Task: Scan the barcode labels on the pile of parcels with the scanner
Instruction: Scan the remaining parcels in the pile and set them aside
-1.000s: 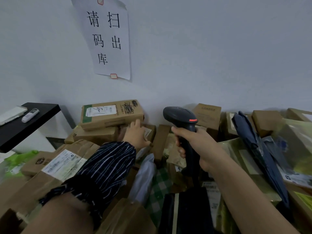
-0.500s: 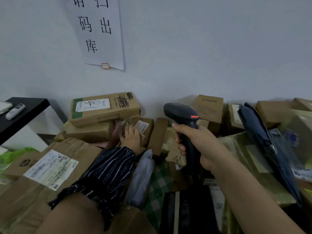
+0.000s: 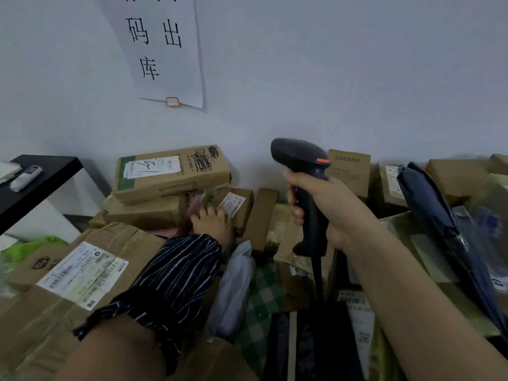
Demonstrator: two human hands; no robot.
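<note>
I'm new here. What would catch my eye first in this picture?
The black pistol-shaped barcode scanner stands out mid-frame, gripped upright by the right hand. Left of it, the left hand, from a striped sleeve, touches the heap of brown cardboard parcels below a white paper wall sign.

Black scanner point(image 3: 308, 188) with orange stripe, brown parcels point(image 3: 170, 174), navy white-striped sleeve point(image 3: 176, 276).
</note>
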